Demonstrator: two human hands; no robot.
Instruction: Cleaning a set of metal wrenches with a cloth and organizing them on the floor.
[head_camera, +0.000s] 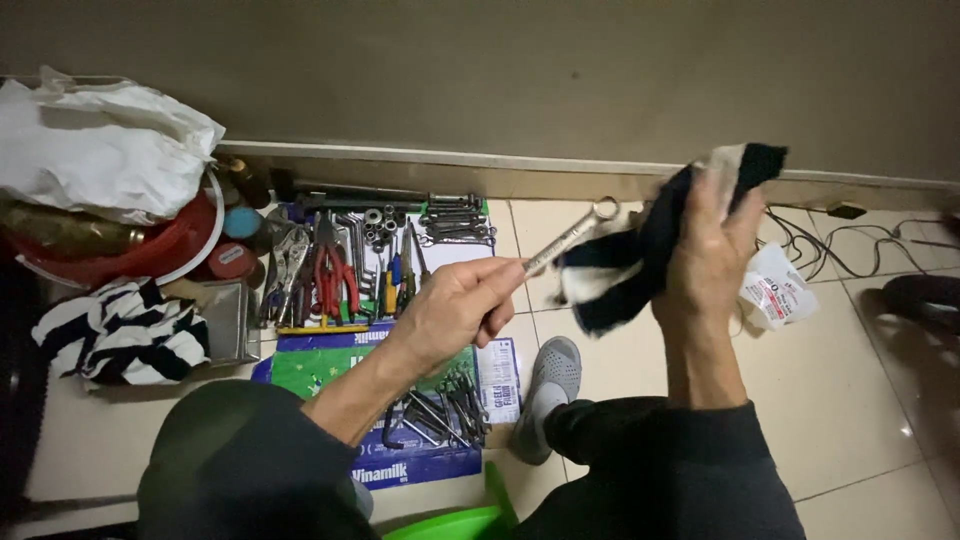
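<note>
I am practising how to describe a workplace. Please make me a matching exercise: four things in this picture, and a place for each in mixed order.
Things:
1. shiny metal wrench
2. dark blue and white cloth
3. red-handled pliers
4. black and white striped fabric

Places:
A. on the floor, far left
B. in the right hand
C. in the left hand
D. among the tools laid out by the wall

Pairs: 1-C, 2-B, 3-D, 4-A

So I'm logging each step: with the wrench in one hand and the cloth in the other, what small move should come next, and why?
Probably draw the cloth along the wrench: the left hand holds its handle, and the right hand has the cloth wrapped at its ring end.
</note>
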